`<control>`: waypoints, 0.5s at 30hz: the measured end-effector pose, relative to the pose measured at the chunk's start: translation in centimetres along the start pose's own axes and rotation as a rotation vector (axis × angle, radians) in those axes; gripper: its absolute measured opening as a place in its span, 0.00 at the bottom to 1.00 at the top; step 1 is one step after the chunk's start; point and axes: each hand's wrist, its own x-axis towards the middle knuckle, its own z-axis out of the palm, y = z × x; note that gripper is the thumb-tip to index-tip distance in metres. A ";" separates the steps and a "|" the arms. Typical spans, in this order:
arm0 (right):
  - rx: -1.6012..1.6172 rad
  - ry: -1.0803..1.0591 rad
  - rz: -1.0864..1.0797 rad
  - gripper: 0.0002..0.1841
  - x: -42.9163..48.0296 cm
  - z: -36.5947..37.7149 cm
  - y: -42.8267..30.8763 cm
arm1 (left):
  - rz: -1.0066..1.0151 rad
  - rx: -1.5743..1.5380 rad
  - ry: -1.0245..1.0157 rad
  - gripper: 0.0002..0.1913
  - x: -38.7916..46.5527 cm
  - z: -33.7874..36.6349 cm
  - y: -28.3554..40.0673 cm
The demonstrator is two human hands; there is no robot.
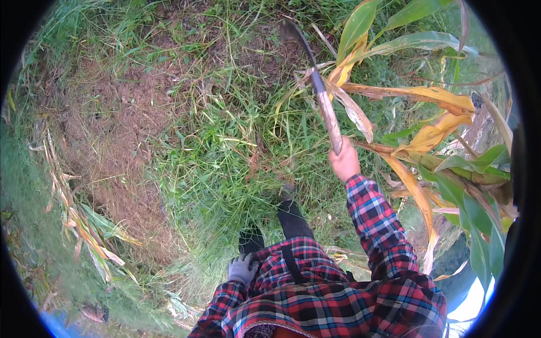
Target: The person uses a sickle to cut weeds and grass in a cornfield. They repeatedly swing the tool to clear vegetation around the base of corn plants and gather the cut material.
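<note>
My bare right hand (345, 159) grips the lower end of a wooden handle. It belongs to a sickle (324, 101) held out ahead of me, its dark curved blade (303, 40) bending left at the far end. A maize plant (416, 158) with green and yellowed leaves leans in from the right, close beside that hand and the handle. My left hand (242, 268), in a pale glove, rests against the hem of my plaid shirt near the thigh. Nothing shows in its fingers.
Grass and weeds (219, 156) cover the ground around my dark-trousered legs (294, 222). To the left runs a strip of bare brown soil with dry straw (122, 131). Cut or fallen maize stalks (82, 224) lie at the far left. A yellow leaf (412, 194) hangs near my right sleeve.
</note>
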 end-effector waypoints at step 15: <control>-0.384 -0.467 0.801 0.20 -31.3 2.4 19.5 | 0.122 0.237 -0.172 0.31 2.9 7.1 -1.2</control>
